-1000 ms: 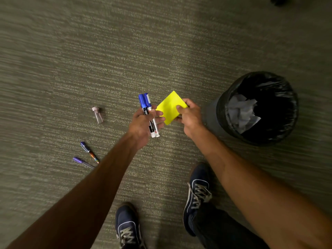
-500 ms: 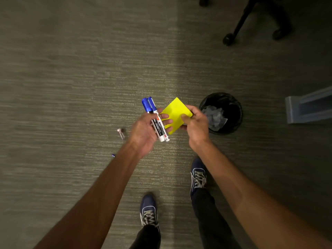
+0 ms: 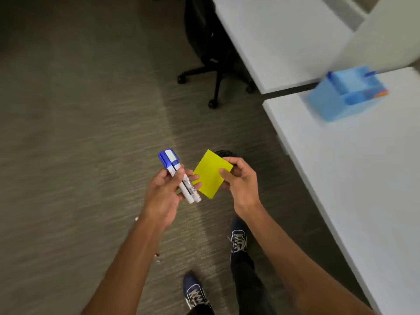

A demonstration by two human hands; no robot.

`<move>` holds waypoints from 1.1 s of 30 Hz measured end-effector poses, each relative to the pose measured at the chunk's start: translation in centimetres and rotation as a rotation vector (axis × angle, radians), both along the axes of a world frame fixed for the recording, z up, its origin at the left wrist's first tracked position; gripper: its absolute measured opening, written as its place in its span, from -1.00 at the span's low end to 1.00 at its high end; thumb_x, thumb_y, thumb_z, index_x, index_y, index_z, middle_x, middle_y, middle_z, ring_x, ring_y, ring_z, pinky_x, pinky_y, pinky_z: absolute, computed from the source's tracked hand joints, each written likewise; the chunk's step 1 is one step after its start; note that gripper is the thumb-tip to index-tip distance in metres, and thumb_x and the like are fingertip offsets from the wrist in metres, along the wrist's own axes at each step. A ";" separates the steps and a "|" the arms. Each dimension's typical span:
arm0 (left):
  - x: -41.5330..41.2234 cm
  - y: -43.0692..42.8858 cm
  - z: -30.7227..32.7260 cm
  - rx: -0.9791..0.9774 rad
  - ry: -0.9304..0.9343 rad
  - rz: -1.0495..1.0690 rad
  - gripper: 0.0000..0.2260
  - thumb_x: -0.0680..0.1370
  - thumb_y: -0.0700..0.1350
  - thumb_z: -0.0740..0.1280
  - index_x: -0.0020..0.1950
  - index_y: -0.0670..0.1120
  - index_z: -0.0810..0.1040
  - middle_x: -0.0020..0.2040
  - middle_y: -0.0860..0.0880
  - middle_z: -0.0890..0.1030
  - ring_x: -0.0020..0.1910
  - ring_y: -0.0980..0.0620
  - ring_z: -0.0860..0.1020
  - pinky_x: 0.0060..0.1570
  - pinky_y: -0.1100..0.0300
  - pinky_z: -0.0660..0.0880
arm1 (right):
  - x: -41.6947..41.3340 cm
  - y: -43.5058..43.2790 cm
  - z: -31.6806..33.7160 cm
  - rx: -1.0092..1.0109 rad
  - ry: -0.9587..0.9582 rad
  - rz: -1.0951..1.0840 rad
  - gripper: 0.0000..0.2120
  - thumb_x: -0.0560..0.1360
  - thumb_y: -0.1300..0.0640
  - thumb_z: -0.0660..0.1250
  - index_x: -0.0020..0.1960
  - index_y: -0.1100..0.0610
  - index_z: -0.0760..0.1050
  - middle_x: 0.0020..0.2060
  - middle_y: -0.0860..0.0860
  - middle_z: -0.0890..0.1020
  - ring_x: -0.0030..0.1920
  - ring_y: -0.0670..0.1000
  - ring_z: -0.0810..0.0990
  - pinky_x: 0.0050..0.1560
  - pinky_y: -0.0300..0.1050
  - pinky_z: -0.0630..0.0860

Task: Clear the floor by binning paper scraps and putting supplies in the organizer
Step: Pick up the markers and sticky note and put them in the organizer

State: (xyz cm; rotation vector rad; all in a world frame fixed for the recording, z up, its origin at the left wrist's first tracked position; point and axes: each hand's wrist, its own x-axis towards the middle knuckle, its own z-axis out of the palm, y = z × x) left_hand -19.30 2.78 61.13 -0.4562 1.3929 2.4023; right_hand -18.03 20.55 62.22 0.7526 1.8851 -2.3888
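Observation:
My left hand (image 3: 167,192) grips two white markers with blue caps (image 3: 176,172), caps pointing up and away. My right hand (image 3: 241,181) pinches a yellow pad of sticky notes (image 3: 210,175) by its right edge; the left fingertips touch the pad's other edge. The black bin (image 3: 223,153) shows only as a sliver of rim behind the pad and right hand. A blurred blue desk organizer (image 3: 341,98) stands on the white desk (image 3: 363,178) at the right, with pens and coloured items in it.
A second white desk surface (image 3: 279,39) lies farther back. A black office chair (image 3: 211,53) on castors stands beside it. Small items (image 3: 157,258) lie on the grey carpet by my left forearm. My two shoes (image 3: 237,242) are at the bottom.
The view has risen and swung right: the bin slid behind my hands, and the desks, chair and blue organizer came into view. Both hands keep their holds.

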 end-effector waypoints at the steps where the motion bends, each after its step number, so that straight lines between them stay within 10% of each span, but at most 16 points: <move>1: 0.1 0.8 1.6 -0.010 0.007 -0.021 -0.93 0.61 -0.20 0.30 0.07 -0.16 0.52 -0.05 -0.15 0.68 -0.03 -0.16 0.72 -0.10 -0.06 0.66 | 0.7 0.7 1.6 -0.006 0.012 -0.025 -0.77 0.51 0.46 0.31 0.16 0.34 0.50 -0.10 0.22 0.60 -0.10 0.14 0.54 -0.10 0.13 0.49; 19: 2.0 18.7 18.9 0.024 0.056 -0.312 -0.86 0.65 -0.24 0.23 0.18 -0.22 0.50 -0.08 -0.17 0.71 -0.10 -0.14 0.72 -0.14 0.00 0.66 | 8.9 17.7 17.7 0.126 0.077 -0.362 -0.89 0.50 0.30 0.44 0.02 0.18 0.61 -0.27 -0.07 0.66 -0.20 -0.08 0.69 -0.31 -0.08 0.65; 33: -1.3 33.7 21.2 0.020 0.033 -0.387 -0.75 0.63 -0.22 0.28 0.31 -0.22 0.47 0.02 -0.19 0.72 0.09 -0.21 0.70 0.04 -0.11 0.64 | 6.3 32.3 18.6 0.254 -0.051 -0.520 -0.89 0.52 0.22 0.43 -0.08 0.06 0.52 -0.09 0.05 0.65 -0.04 0.08 0.67 -0.04 -0.04 0.68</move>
